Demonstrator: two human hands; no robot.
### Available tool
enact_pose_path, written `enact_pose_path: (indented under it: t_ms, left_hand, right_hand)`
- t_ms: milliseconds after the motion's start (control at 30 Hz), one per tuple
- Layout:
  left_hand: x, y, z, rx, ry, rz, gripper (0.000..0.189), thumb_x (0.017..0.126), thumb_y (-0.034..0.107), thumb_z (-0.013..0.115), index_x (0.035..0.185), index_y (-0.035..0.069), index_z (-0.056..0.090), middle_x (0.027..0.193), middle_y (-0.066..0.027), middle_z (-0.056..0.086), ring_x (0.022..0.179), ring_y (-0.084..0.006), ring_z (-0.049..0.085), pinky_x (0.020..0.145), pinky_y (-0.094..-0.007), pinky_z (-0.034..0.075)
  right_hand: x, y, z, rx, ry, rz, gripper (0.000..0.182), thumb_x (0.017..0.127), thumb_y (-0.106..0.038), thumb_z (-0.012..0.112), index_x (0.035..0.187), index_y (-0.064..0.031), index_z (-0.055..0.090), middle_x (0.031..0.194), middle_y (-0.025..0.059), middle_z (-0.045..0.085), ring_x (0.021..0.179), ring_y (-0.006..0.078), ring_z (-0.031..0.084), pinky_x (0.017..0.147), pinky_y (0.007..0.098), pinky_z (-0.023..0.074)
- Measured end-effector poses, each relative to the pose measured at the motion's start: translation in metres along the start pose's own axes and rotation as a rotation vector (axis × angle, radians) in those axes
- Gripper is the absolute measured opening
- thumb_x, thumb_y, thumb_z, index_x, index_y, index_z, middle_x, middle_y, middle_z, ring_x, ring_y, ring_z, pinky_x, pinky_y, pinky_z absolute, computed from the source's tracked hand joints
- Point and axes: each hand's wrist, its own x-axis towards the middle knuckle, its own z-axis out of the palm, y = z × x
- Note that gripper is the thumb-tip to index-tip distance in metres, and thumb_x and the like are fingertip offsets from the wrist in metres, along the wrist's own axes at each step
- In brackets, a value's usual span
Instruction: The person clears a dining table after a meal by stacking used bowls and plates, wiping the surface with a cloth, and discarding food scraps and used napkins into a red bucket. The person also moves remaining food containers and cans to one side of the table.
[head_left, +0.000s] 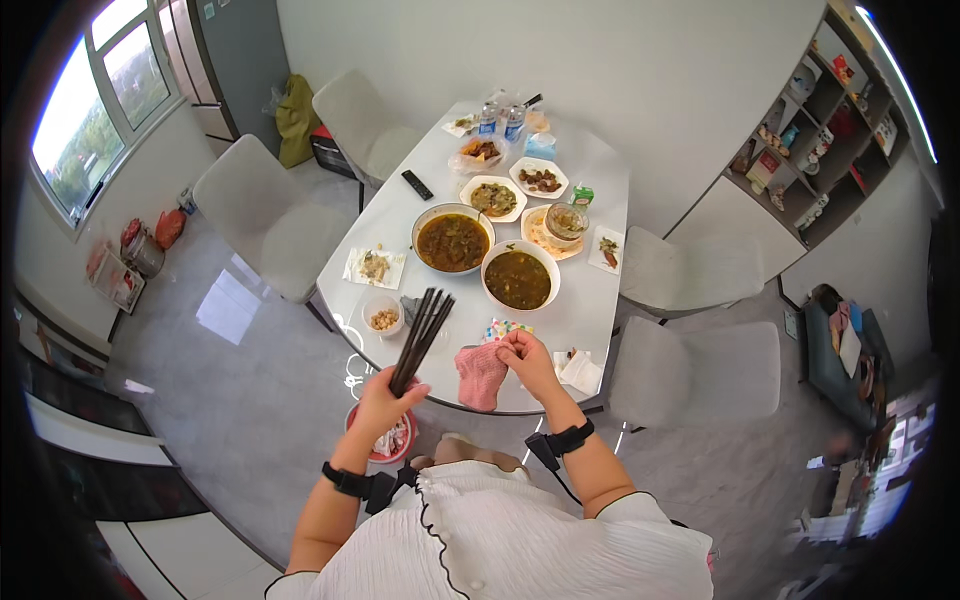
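Observation:
My left hand (384, 405) grips a bundle of dark chopsticks (423, 337), tilted with the tips up, near the front edge of the white table (379, 225). From the fingers of my right hand (531, 364) hangs a pink knitted cloth (481, 376) over that same edge. Just beyond the cloth lies a colourful dotted packet (507, 328). A small plastic tub of nuts (384, 318) stands beyond my left hand, beside a grey crumpled cloth (410, 307). To the right of my right hand are crumpled white tissues (580, 373).
Two large bowls of soup, one (453, 242) left and one (520, 280) right, stand mid-table. Behind them are several dishes, a stacked glass bowl (566, 221), cans (514, 122) and a remote control (417, 184). A red waste bin (405, 448) sits below my left hand. Chairs (686, 375) flank the table.

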Motion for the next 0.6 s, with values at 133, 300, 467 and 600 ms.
enact_pose_path:
  t_ms: [133,300,467,600]
  left_hand:
    - [0.021,0.023,0.039,-0.149,-0.030,0.311,0.047,0.070,0.024,0.085,0.101,-0.002,0.061,0.084,-0.0049,0.065,0.073,-0.0093,0.059,0.067,-0.0260,0.049]
    - [0.033,0.027,0.068,-0.062,-0.088,0.276,0.045,0.071,0.019,0.083,0.103,-0.003,0.059,0.083,-0.0032,0.063,0.076,-0.0089,0.056,0.069,-0.0256,0.048]
    - [0.041,0.025,0.058,-0.296,-0.200,0.102,0.021,0.081,0.012,0.072,0.090,0.001,0.056,0.058,0.0008,0.050,0.045,-0.0059,0.043,0.040,-0.0230,0.031]
    - [0.035,0.052,0.047,-0.483,-0.327,0.018,0.017,0.086,0.012,0.067,0.085,0.003,0.053,0.056,0.0024,0.046,0.041,-0.0047,0.039,0.036,-0.0224,0.024]
  right_hand:
    - [-0.011,-0.034,0.029,-0.275,0.111,-0.193,0.025,0.074,-0.011,0.076,0.080,-0.0029,0.054,0.071,0.0029,0.057,0.067,0.0102,0.052,0.062,0.0264,0.0438]
    - [-0.024,-0.052,0.039,-0.400,0.104,-0.175,0.026,0.077,-0.011,0.074,0.085,-0.0024,0.051,0.075,0.0029,0.056,0.071,0.0073,0.055,0.063,0.0249,0.0469]
    - [-0.045,-0.080,0.017,-0.225,0.044,-0.088,0.024,0.080,-0.011,0.073,0.091,-0.0032,0.053,0.080,0.0047,0.061,0.070,0.0086,0.057,0.060,0.0239,0.0468]
    - [-0.045,-0.066,-0.006,0.416,-0.045,-0.082,0.034,0.085,-0.012,0.068,0.114,-0.0016,0.055,0.100,0.0076,0.064,0.092,0.0126,0.060,0.080,0.0283,0.0491]
